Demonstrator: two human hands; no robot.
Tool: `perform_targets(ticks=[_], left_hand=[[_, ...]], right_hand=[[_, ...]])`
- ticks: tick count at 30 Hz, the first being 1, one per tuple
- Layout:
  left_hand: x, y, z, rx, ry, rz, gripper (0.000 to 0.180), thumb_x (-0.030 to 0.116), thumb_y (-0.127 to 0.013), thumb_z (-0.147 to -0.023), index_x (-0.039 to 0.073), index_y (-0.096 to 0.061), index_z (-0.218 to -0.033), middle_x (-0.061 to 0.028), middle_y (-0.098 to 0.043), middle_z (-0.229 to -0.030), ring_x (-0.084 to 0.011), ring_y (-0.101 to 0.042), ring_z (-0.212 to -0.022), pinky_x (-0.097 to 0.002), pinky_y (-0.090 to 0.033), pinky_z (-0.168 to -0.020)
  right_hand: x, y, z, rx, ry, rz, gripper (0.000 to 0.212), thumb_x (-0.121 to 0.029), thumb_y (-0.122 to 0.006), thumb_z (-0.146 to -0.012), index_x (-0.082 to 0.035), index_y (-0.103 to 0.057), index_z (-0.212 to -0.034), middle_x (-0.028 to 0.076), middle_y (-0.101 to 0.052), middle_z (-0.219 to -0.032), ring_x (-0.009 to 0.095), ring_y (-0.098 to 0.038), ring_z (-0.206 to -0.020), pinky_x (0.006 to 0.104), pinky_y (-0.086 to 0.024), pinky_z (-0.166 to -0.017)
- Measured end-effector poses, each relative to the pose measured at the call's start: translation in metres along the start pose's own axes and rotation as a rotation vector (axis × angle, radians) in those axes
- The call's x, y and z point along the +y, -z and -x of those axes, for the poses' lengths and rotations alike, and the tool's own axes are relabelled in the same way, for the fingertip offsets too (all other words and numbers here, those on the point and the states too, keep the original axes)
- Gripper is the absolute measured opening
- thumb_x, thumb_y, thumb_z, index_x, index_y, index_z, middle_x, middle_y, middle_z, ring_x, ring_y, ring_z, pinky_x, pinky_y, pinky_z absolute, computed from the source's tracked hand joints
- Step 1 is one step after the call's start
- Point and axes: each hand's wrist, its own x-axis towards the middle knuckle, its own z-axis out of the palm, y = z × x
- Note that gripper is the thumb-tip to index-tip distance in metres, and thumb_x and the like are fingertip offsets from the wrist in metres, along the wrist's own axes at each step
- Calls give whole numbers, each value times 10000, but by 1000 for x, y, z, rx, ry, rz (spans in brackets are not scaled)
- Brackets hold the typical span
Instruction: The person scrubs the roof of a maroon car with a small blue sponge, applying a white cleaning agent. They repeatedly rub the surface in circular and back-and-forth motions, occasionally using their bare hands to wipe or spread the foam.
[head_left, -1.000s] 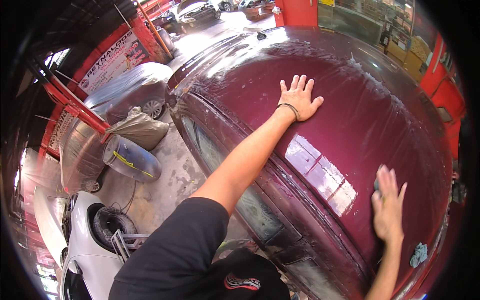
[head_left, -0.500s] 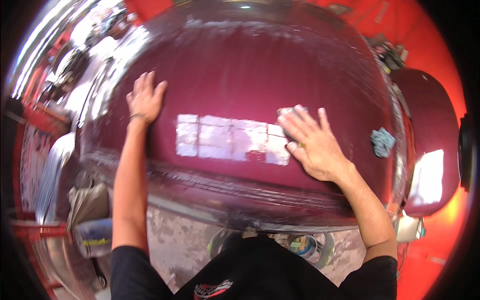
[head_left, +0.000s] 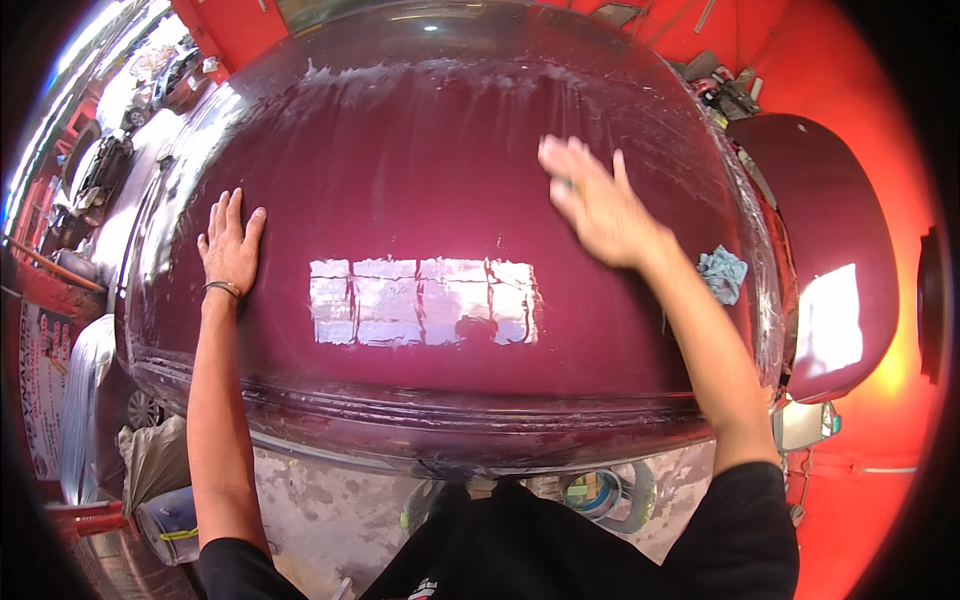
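Observation:
A wide, glossy maroon car panel [head_left: 400, 200] spreads out in front of me, streaked with whitish, wet-looking marks near its far edge. My left hand [head_left: 232, 250] lies flat on its left side, fingers spread and holding nothing. Further out and right of the middle, my right hand [head_left: 600, 210] is palm down over the panel, its fingers smeared by motion. A small yellowish bit shows by its thumb; whatever is under the palm is mostly hidden. A crumpled blue-grey cloth [head_left: 721, 275] rests on the panel at the right, beside my right forearm.
Beyond the right edge stands a separate maroon panel [head_left: 835, 230] against a red wall [head_left: 870, 140]. A round bucket [head_left: 592, 492] is on the concrete floor below the near edge. At left are a plastic-wrapped item [head_left: 88, 410] and a grey-beige cloth [head_left: 155, 465].
My right hand has swept away from me and slightly left across the panel. The view has shifted; my left hand still lies flat on the left side. The cloth still rests at the right.

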Motion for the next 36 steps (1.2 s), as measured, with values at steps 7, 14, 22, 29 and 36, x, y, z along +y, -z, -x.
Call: perform_targets(ticks=[7,14,22,29,36], left_hand=[[13,3,-2,10,-33,21,784,681,-439,-1131,248,-345,-1777,-67,-285,-1871,-292,-223,-1738,-714,-138,-1349],[6,0,-5,-18,-29,29,804,716,-427,-1124,260,-337,-1780,-69,-300,-1866,-289,-227,-1737,-714,-129,-1350],[173,93,100,292,-636,541,606,259,-855,-939,82,-648,-1481,-162,-666,-1473,-350,-620,-1393,-510,-497,-1151],[384,123,243,-1262,-430,1897,821,400,-787,-1072,55,-424,-1723,-153,-562,-1657,-286,-559,-1515,-501,-506,-1233],[396,115,232,-543,-442,1513,513,284,-610,-1164,67,-525,-1621,-162,-635,-1572,-314,-666,-1396,-567,-600,-1125]], right_hand=[[89,13,-12,82,-180,-21,648,-499,-387,-1193,-226,-354,-1781,30,-299,-1869,288,-150,-1754,718,15,-1363],[87,7,-33,93,-400,-10,677,-549,-368,-1174,-209,-371,-1759,74,-293,-1866,339,-180,-1743,776,-77,-1341],[-69,-14,228,133,-52,-458,555,-387,-426,-1207,-89,-553,-1658,136,-523,-1727,345,-375,-1662,614,-87,-1388],[-72,22,248,627,-286,-1494,380,-345,-587,-1196,-22,-754,-1305,34,-764,-1172,97,-678,-1076,309,-533,-993],[52,18,231,900,-466,-23,626,-573,-815,-1002,-98,-702,-1394,184,-700,-1434,394,-643,-1345,502,-500,-1125]])
